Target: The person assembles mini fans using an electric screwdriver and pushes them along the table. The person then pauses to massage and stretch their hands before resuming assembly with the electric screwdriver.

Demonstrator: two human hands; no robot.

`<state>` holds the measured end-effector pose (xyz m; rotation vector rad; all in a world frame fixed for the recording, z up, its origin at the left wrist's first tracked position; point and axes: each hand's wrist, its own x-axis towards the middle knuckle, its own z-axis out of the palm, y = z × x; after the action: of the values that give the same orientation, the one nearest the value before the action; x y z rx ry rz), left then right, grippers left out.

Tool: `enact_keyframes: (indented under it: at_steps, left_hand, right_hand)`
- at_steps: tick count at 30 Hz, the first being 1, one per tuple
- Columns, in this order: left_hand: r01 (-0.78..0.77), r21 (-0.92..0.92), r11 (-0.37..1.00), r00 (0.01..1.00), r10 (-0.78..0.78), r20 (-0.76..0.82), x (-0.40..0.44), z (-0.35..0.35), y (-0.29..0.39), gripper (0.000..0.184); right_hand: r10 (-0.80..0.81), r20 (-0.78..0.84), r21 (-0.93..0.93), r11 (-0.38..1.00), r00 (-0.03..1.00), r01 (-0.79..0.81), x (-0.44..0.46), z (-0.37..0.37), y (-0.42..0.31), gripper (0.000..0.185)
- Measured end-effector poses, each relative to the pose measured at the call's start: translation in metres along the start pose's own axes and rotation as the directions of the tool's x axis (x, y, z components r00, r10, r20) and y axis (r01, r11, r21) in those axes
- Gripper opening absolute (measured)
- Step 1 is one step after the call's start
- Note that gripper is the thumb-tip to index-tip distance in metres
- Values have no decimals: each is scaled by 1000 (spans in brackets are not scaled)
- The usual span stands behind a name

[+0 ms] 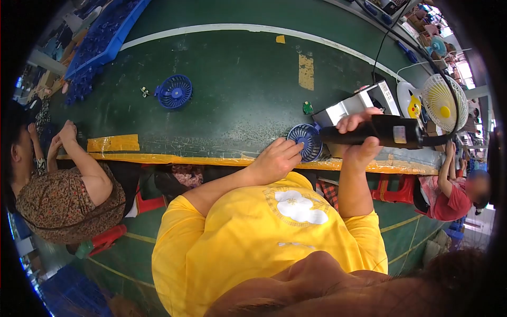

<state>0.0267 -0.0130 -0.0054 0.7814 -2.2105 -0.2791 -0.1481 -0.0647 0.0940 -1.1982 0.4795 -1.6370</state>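
Near the bench's front edge lies a small round blue fan cage (pixel 308 143). My left hand (pixel 277 159) is closed at its left rim, with fingers reaching onto the cage. My right hand (pixel 364 136) is wrapped around a black electric screwdriver (pixel 393 131), held nearly level with its tip pointing left at the fan's neck. Whether the tip touches a screw cannot be made out. Just behind the screwdriver stands a white open-fronted box (pixel 353 107). A small green circuit board (pixel 307 108) lies to the left of that box.
Another blue fan (pixel 174 91) lies at left on the green bench (pixel 232 79), beside small loose parts (pixel 144 92). A blue tray (pixel 108 45) of blue parts is at far left. At right stands a white fan (pixel 445 103). Co-workers sit at left (pixel 63 195) and right (pixel 449 198).
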Motion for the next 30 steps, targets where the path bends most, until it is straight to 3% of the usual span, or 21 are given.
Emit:
enact_keyframes:
  at_steps: [12, 16, 18, 20, 24, 30]
  left_hand:
    - [13, -23, 1000, 999, -13, -32, 2, -3, 0, 10]
    - [18, -41, 999, 1000, -18, -1, 2, -6, 0, 9]
    - [20, -55, 998, 1000, -20, -14, 2, -5, -1, 9]
    - [27, -59, 998, 999, -29, -34, 1, -4, 0, 9]
    - [30, -51, 998, 997, -33, -67, 4, -4, 1, 8]
    - [42, -55, 998, 998, -44, -49, 5, -6, 2, 9]
  right_hand:
    - [236, 191, -15, 971, 953, -237, -5, 20, 32, 60]
    - [295, 228, -63, 955, 928, -288, -9, 20, 38, 46]
    - [309, 255, -93, 951, 916, -295, -8, 22, 36, 39]
    - [204, 290, -92, 979, 935, -184, -5, 21, 38, 41]
    - [123, 81, -23, 992, 989, -122, -2, 11, 31, 60]
    - [19, -91, -30, 999, 996, -22, 1, -6, 5, 59]
